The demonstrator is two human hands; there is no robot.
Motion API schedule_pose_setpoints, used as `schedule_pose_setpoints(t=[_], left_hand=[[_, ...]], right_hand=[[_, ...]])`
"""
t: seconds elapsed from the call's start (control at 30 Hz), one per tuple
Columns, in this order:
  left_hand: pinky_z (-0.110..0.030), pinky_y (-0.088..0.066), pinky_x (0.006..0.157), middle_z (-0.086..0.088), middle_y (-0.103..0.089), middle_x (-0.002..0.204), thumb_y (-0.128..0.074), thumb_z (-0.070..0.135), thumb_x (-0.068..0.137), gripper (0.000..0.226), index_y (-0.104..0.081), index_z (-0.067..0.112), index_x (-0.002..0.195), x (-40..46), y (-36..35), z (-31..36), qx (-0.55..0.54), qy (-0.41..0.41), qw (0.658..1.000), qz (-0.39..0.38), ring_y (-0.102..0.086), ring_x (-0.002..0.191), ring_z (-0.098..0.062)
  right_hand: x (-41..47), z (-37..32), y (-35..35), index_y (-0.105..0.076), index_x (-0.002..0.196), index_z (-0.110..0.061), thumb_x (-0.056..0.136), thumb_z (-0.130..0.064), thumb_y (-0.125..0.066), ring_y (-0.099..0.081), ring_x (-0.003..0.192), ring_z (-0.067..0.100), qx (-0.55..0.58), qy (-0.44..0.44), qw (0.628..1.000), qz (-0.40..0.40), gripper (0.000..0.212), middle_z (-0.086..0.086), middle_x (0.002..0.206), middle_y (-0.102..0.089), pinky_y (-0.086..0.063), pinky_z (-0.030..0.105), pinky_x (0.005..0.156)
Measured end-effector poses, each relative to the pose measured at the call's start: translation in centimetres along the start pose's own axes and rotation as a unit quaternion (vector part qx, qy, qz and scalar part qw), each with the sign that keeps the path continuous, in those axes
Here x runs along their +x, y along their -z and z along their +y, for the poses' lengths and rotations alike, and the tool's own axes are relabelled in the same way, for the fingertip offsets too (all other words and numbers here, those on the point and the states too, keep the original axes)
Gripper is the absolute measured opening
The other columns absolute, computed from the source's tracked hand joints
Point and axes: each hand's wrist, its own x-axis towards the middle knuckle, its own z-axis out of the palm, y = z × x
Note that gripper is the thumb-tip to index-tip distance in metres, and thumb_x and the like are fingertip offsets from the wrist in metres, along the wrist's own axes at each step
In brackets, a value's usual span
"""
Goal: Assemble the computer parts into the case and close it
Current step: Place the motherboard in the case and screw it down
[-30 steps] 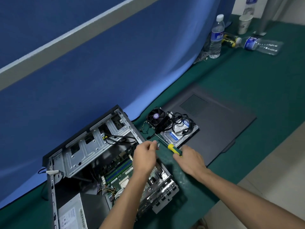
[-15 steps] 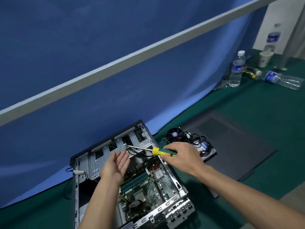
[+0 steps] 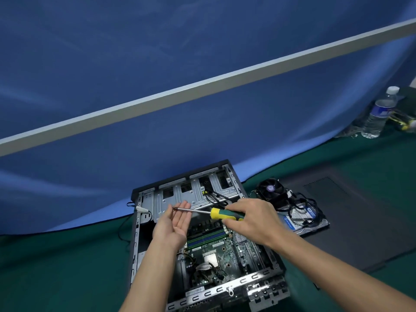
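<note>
While my right hand grips the screwdriver by its handle, the shaft runs out leftward from that grip to its tip over the fingers of my left hand, which is held flat and palm-up, holding nothing I can make out. Both hover above the open case, with the board below the grip and the fan, drive and panel off to its right. I judge this as loading a screw onto the tip; next I would need to steady it and find the mounting hole.
</note>
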Motion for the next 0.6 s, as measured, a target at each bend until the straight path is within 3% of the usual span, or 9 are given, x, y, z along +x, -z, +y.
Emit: schedule_pose_setpoints(t=[0.03,0.17,0.23,0.33,0.43,0.53,0.6], left_hand=[[-0.03,-0.057,0.059,-0.014,-0.064,0.109,-0.049,0.021,0.098,0.024,-0.059,0.001,0.09,0.0,0.2,0.0,-0.008,0.003,1.0,0.0,-0.068,0.05,-0.022],[-0.037,-0.047,0.089,-0.014,-0.063,0.12,-0.048,0.021,0.099,0.024,-0.059,0.001,0.09,-0.3,0.4,-0.1,-0.02,0.007,1.0,-0.011,-0.069,0.052,-0.022],[-0.038,-0.046,0.089,-0.015,-0.061,0.123,-0.048,0.02,0.098,0.023,-0.059,0.001,0.089,-0.4,0.3,-0.4,-0.014,0.003,1.0,-0.012,-0.071,0.071,-0.022],[-0.039,-0.045,0.091,-0.017,-0.058,0.127,-0.048,0.019,0.098,0.023,-0.058,0.0,0.089,-0.3,0.3,-0.9,-0.006,0.0,1.0,-0.017,-0.06,0.113,-0.025],[-0.039,-0.043,0.094,-0.017,-0.057,0.129,-0.046,0.019,0.098,0.024,-0.057,0.001,0.088,-0.2,0.6,-1.3,-0.016,0.004,1.0,-0.016,-0.056,0.119,-0.025],[-0.037,-0.041,0.098,-0.016,-0.056,0.13,-0.043,0.02,0.1,0.027,-0.055,0.001,0.085,-0.1,0.8,-1.8,-0.041,0.011,0.999,-0.01,-0.054,0.122,-0.025],[-0.037,-0.041,0.098,-0.015,-0.056,0.13,-0.043,0.02,0.1,0.028,-0.055,0.001,0.085,0.0,1.1,-2.1,-0.066,0.018,0.998,-0.007,-0.054,0.122,-0.024]], right_hand=[[0.0,-0.1,0.0,-0.073,0.098,-0.032,0.079,-0.049,-0.062,-0.057,0.075,0.005,-0.005,0.005,1.0,-0.002,0.028,-0.012,0.08,-0.067,-0.046,0.026,0.071],[-0.2,-0.1,0.2,-0.073,0.101,-0.033,0.078,-0.048,-0.062,-0.056,0.072,0.004,-0.018,0.012,1.0,-0.002,0.029,-0.014,0.077,-0.066,-0.043,0.024,0.066],[-0.2,-0.1,0.4,-0.073,0.102,-0.034,0.078,-0.049,-0.061,-0.056,0.073,0.004,-0.031,0.012,0.999,-0.005,0.03,-0.014,0.077,-0.066,-0.038,0.023,0.062],[-0.1,-0.1,0.8,-0.072,0.103,-0.036,0.08,-0.052,-0.061,-0.057,0.075,0.005,-0.045,0.008,0.999,-0.019,0.03,-0.013,0.081,-0.067,-0.033,0.023,0.059],[0.4,-0.8,1.5,-0.071,0.105,-0.036,0.079,-0.054,-0.062,-0.057,0.07,0.007,-0.057,-0.015,0.996,-0.061,0.032,-0.01,0.082,-0.07,-0.033,0.022,0.055],[1.3,-1.8,2.2,-0.072,0.105,-0.035,0.077,-0.054,-0.066,-0.05,0.052,0.005,-0.063,-0.045,0.992,-0.101,0.034,-0.007,0.066,-0.066,-0.034,0.022,0.049],[1.7,-2.3,2.4,-0.072,0.106,-0.033,0.075,-0.055,-0.069,-0.047,0.051,0.005,-0.066,-0.06,0.989,-0.122,0.038,-0.009,0.059,-0.059,-0.034,0.023,0.048]])
